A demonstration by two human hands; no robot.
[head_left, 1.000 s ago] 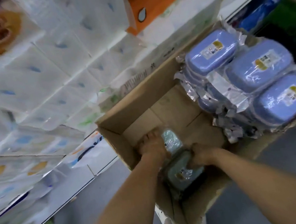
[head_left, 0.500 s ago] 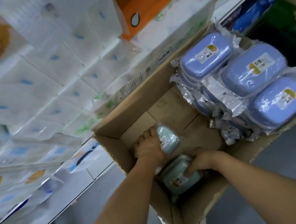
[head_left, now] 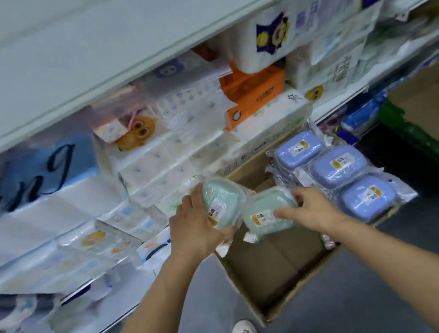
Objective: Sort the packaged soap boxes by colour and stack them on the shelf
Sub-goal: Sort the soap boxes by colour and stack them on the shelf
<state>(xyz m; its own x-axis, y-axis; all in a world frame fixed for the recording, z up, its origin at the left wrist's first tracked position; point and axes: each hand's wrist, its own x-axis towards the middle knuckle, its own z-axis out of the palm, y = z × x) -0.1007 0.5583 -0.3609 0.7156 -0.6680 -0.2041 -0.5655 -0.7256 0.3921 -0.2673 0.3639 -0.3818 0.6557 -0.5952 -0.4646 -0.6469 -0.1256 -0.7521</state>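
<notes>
Shop aisle, tissue-stacked shelf (head_left: 143, 64). Left hand (head_left: 195, 225) and right hand (head_left: 310, 210) each grip one green soap box (head_left: 221, 202) — lifted clear of carton (head_left: 256, 287); blue boxes (head_left: 338, 167) grouped apart, presumably by colour.

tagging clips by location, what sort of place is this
Most likely a shop aisle during restocking. Long white shelves are packed with wrapped tissue packs, and an opened cardboard carton on the floor holds shrink-wrapped blue soap boxes carrying labels.
</notes>
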